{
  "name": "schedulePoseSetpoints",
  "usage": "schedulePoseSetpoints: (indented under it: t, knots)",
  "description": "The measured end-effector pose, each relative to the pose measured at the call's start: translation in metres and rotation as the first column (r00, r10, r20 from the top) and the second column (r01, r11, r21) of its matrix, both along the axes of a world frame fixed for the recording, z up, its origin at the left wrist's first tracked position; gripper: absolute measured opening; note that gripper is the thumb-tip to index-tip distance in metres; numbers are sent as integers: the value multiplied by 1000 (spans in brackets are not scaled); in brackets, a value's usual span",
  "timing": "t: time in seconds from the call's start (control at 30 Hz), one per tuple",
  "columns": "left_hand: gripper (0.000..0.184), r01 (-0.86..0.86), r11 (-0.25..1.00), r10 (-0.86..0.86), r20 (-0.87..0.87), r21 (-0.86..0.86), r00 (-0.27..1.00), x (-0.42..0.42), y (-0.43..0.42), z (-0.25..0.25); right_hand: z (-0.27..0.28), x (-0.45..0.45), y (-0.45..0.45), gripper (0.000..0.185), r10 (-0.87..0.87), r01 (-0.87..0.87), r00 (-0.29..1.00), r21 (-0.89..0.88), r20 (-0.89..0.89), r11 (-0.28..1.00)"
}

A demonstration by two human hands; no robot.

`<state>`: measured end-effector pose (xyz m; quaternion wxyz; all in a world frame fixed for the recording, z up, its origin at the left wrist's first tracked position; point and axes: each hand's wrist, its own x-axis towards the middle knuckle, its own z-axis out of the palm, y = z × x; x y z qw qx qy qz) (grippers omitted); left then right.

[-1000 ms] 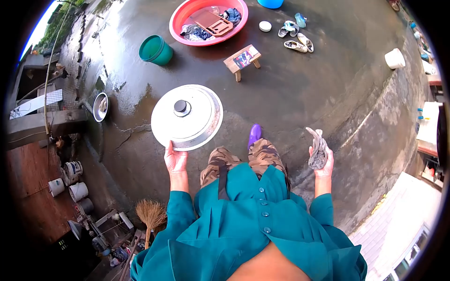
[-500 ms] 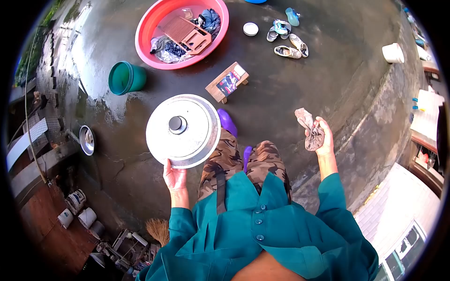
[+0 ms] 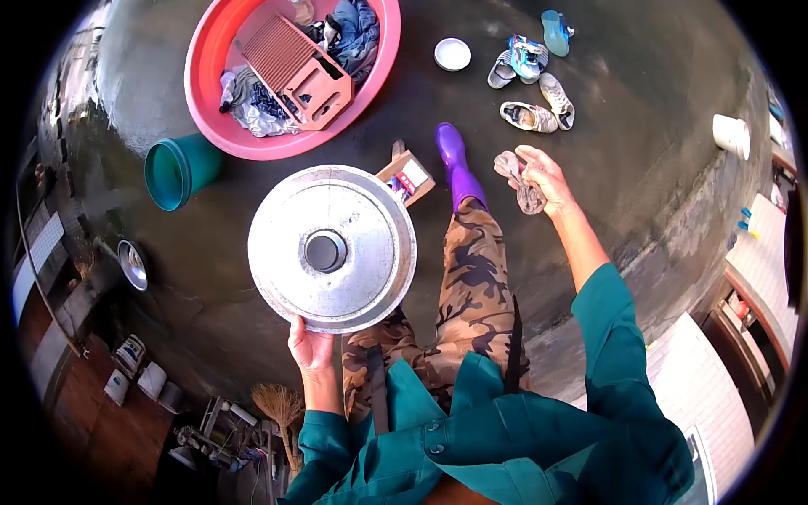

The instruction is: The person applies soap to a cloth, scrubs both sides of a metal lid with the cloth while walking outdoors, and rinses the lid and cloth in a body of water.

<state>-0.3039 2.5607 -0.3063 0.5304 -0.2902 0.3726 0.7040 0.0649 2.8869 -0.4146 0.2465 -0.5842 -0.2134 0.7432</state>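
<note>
Item: one round metal lid [image 3: 330,290], black knob [image 3: 326,251] at its centre, held up before the person's body in the left hand [image 3: 311,347]; thumb on the near rim, the other fingers hidden beneath, so I cannot tell how widely they spread.
Item: one crumpled, greyish-brown cloth [image 3: 530,199], gripped in the right hand [image 3: 549,183], fingers bent closely round it, above the dark floor [image 3: 623,168] and well apart from the lid.
Item: one wooden stool [image 3: 423,192], partly covered from here by the lid, something printed on its seat.
Item: one purple boot [image 3: 453,156], worn, showing between lid and cloth.
Item: one red tub [image 3: 200,67], farther off, with a brown washboard [image 3: 282,61] lying on clothes [image 3: 355,38] inside.
Item: one green bucket [image 3: 195,164], just beside the tub.
Item: one white dish [image 3: 453,54], right of the tub.
Item: several shoes [image 3: 529,117], grouped beyond the right hand
</note>
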Motion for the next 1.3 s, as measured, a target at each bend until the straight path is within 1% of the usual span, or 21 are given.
schedulePoseSetpoints:
  t: [0.03,0.07,0.13,0.17,0.2,0.23,0.27,0.37,0.4,0.47,0.5,0.53,0.57,0.67,0.7,0.83,0.93,1.07,1.1,1.2,1.3]
  knots:
    - [53,0,1000,0,-5,6,1000,8,22,-5,-22,-6,30,43,81,-81,996,-9,46,997]
    - [53,-14,1000,14,-14,-16,1000,15,43,-8,-47,-10,60,34,142,-145,984,15,106,989]
    - [51,-80,992,79,-15,-97,997,31,67,-33,-100,-23,110,25,186,-186,970,-11,159,982]
    - [51,-68,993,68,-9,-100,998,39,93,-38,-116,-36,137,23,262,-264,946,-17,191,964]
    - [50,-55,993,56,3,-107,998,49,115,-45,-134,-44,158,21,337,-339,914,-30,227,940]
    - [51,-64,988,66,9,-143,998,52,93,-50,-148,-53,151,24,397,-410,876,-12,274,912]
    - [51,-74,983,78,17,-166,997,55,104,-53,-167,-63,170,27,424,-446,846,-7,324,895]
    - [54,-58,982,66,38,-180,997,66,137,-75,-232,-81,211,37,580,-679,587,-47,565,732]
    - [54,-43,978,51,34,-206,998,69,141,-88,-259,-84,220,39,609,-713,546,-63,575,698]
    - [54,-61,967,77,56,-246,995,61,119,-86,-286,-106,215,39,620,-793,379,-104,687,600]
    - [54,-73,960,95,67,-272,993,61,119,-99,-305,-119,219,39,615,-834,287,-125,734,538]
    - [55,-77,955,102,72,-288,992,58,123,-100,-311,-136,224,38,597,-870,198,-141,777,472]
    - [55,-79,950,107,75,-303,991,59,123,-100,-308,-150,226,40,611,-873,104,-223,784,435]
    - [54,-134,928,175,90,-347,980,56,111,-108,-341,-184,220,44,572,-898,-21,-266,820,349]
    - [54,-151,910,193,73,-387,979,62,62,-105,-341,-187,176,44,553,-903,-30,-260,832,343]
    - [56,-169,902,211,63,-397,975,58,42,-115,-369,-210,165,50,494,-932,-172,-303,852,198]
    - [65,-247,875,313,96,-417,945,61,22,-110,-370,-214,146,47,497,-922,-203,-336,844,195]
    - [68,-270,850,347,96,-452,933,66,6,-107,-368,-216,132,43,463,-934,-167,-290,870,208]
    - [68,-272,848,348,93,-454,933,63,5,-105,-371,-213,128,37,401,-957,-129,-220,907,190]
    - [68,-247,866,327,118,-435,938,61,6,-115,-386,-212,121,33,355,-975,-136,-188,925,116]
    - [69,-250,856,335,117,-452,935,57,7,-112,-384,-215,124,30,383,-980,-106,-162,918,116]
